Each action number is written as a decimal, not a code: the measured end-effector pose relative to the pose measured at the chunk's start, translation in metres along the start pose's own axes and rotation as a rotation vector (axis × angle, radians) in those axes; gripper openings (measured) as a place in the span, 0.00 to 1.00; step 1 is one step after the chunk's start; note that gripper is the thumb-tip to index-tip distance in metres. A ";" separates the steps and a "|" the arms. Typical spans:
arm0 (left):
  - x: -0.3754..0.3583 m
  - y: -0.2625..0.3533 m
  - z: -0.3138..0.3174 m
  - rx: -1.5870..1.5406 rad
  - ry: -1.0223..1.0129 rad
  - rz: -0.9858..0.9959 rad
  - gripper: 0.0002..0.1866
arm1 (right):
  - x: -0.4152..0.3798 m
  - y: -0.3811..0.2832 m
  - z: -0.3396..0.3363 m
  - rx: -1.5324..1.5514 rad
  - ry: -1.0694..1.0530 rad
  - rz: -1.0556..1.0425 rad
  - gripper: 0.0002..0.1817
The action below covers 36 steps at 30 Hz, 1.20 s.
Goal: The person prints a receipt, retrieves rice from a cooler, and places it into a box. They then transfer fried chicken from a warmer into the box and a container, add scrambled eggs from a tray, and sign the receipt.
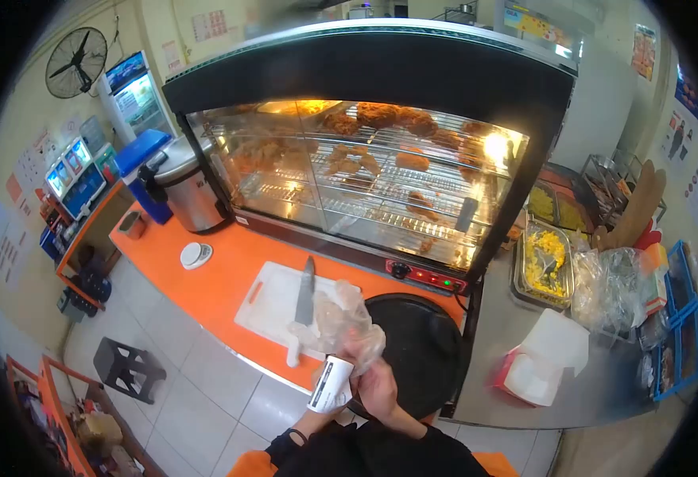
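My left hand (357,343) is pushed into a thin clear plastic glove (347,310), whose loose ends spread over the cutting board. How its fingers lie inside the crumpled plastic is hard to make out. A white item with dark print (331,385) covers my left wrist. My right hand (379,390) pinches the glove near its cuff, beside the left hand. Just beyond the plastic, a large knife (306,292) with a white handle lies across the white cutting board (263,299). Under and right of my hands is a round black tray (420,350).
A lit glass warming cabinet (365,175) with fried pieces stands behind the orange counter (166,266). At left are a steel pot (190,187) and a small white round scale (195,255). To the right sit a yellow food pan (544,262) and an open white box (546,358).
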State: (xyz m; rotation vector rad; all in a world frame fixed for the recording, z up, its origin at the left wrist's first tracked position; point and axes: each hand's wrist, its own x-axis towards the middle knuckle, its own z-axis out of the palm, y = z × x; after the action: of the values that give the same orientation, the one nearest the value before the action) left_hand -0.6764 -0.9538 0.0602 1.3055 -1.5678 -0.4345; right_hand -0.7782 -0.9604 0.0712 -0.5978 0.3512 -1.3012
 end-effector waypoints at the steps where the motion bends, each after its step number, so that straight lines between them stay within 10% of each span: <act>1: 0.006 -0.011 -0.011 0.022 -0.048 0.016 0.16 | 0.021 -0.002 0.019 0.183 0.074 -0.029 0.26; 10: 0.091 -0.069 -0.064 0.002 -0.339 0.200 0.09 | 0.125 0.048 0.041 0.272 0.013 -0.169 0.43; 15: 0.115 -0.101 -0.052 0.043 -0.879 0.447 0.17 | 0.170 0.015 0.065 0.596 0.146 -0.182 0.37; 20: 0.145 -0.065 -0.069 -0.270 -1.081 0.193 0.29 | 0.199 -0.100 -0.068 -0.466 0.507 -1.152 0.23; 21: 0.151 -0.077 -0.069 -0.443 -1.036 0.147 0.31 | 0.202 -0.125 -0.031 -0.877 1.271 -1.176 0.24; 22: 0.157 -0.089 -0.070 -0.620 -0.992 0.108 0.33 | 0.209 -0.139 -0.047 -1.032 1.329 -1.098 0.25; 28: 0.212 -0.124 -0.049 -0.765 -0.890 -0.119 0.34 | 0.225 -0.166 -0.070 -1.325 1.594 -0.849 0.27; 31: 0.239 -0.119 -0.004 -0.644 -0.867 0.171 0.28 | 0.236 -0.147 -0.081 -1.389 1.441 -1.039 0.22; 33: 0.262 -0.109 0.037 -0.581 -0.867 0.435 0.24 | 0.233 -0.134 -0.043 -1.255 1.295 -0.804 0.16; 36: 0.282 -0.084 0.077 -0.515 -0.893 0.448 0.28 | 0.224 -0.143 -0.034 -1.568 1.405 -0.937 0.11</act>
State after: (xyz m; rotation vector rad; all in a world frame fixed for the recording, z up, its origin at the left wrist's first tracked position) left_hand -0.6722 -1.2564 0.0913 0.3162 -2.1891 -1.1364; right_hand -0.8558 -1.2050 0.1486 -1.0669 2.6501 -2.0212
